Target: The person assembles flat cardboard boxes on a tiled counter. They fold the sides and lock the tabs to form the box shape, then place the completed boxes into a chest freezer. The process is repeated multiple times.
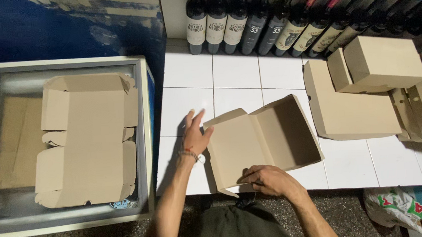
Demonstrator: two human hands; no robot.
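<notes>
A brown cardboard box (262,142) lies half-folded on the white tiled counter (237,72), its lid raised toward the back right. My left hand (195,134) rests flat with fingers apart against the box's left edge. My right hand (269,178) presses and grips the near front flap of the box at the counter's edge.
A flat unfolded box blank (86,139) lies on a glass-topped freezer (145,138) at left. Folded boxes (383,62) and flat blanks (349,109) are stacked at right. Dark wine bottles (236,20) line the back wall. A plastic bag (400,209) lies on the floor.
</notes>
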